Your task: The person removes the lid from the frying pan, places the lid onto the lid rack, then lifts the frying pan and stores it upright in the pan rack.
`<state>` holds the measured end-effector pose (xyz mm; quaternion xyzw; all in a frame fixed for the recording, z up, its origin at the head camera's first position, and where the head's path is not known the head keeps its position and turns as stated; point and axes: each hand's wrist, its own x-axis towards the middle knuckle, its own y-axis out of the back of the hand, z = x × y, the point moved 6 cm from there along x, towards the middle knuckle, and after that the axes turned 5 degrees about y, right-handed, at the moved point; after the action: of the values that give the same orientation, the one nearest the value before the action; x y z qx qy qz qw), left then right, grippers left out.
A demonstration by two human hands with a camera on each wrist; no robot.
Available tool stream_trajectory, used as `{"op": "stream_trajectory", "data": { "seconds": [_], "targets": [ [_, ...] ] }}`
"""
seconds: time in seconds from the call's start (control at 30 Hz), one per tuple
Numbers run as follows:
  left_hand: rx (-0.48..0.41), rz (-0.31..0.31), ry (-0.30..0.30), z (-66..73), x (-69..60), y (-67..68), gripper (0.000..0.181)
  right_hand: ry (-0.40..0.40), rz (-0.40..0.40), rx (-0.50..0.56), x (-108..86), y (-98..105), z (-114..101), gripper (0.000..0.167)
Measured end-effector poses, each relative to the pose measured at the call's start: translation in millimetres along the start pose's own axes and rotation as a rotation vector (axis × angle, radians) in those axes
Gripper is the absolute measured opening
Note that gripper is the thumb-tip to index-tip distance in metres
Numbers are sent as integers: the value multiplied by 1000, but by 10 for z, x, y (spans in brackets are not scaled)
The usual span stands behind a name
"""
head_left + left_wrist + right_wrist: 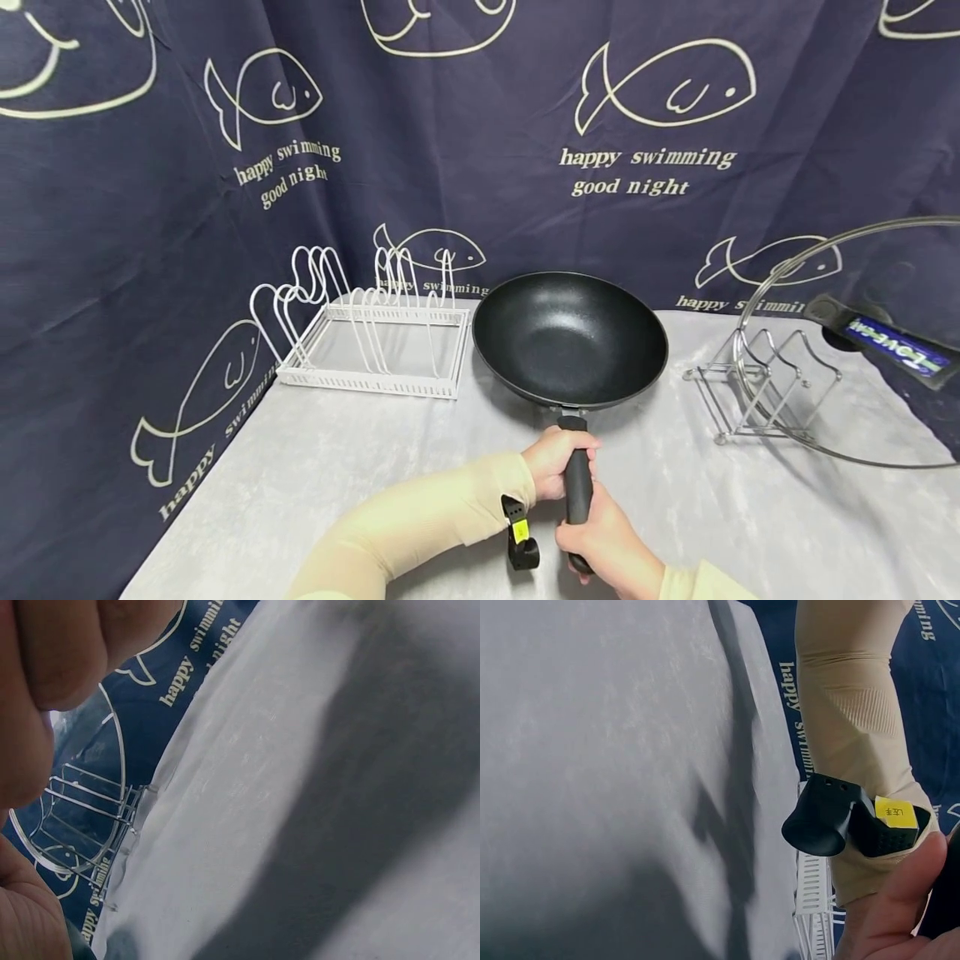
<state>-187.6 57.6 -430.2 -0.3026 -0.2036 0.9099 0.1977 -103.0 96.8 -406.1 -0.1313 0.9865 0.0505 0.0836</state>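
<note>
A black frying pan (pixel 570 342) with deep, sloping sides is at the middle of the head view, its long black handle (pixel 577 492) toward me. My left hand (pixel 553 458) grips the handle close to the pan. Nearer the handle's end, my right hand (pixel 611 533) is wrapped round it. Curled fingers (pixel 64 645) of the left hand show at the left edge of the left wrist view. In the right wrist view, the right thumb (pixel 904 889) lies along the handle's dark edge. Whether the pan touches the table is hard to tell.
A white dish rack (pixel 367 383) stands left of the pan. On the right, a chrome wire rack (pixel 765 429) holds a large glass lid (pixel 892 337) upright. A dark blue fish-print curtain (pixel 480 150) hangs behind the grey table (pixel 315 475).
</note>
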Motion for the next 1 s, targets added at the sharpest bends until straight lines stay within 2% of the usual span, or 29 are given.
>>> {"op": "stream_trajectory", "data": {
  "seconds": [0.6, 0.9, 1.0],
  "targets": [
    [-14, -6, 33, -41, -3, 2, 12, -4, -10, -19, -28, -1, 13, 54],
    [-23, -10, 8, -23, -9, 3, 11, 7, -9, -21, -6, 10, 7, 63],
    [-13, -10, -7, -20, -3, 9, 10, 7, -3, -15, -4, 9, 10, 61]
  ]
}}
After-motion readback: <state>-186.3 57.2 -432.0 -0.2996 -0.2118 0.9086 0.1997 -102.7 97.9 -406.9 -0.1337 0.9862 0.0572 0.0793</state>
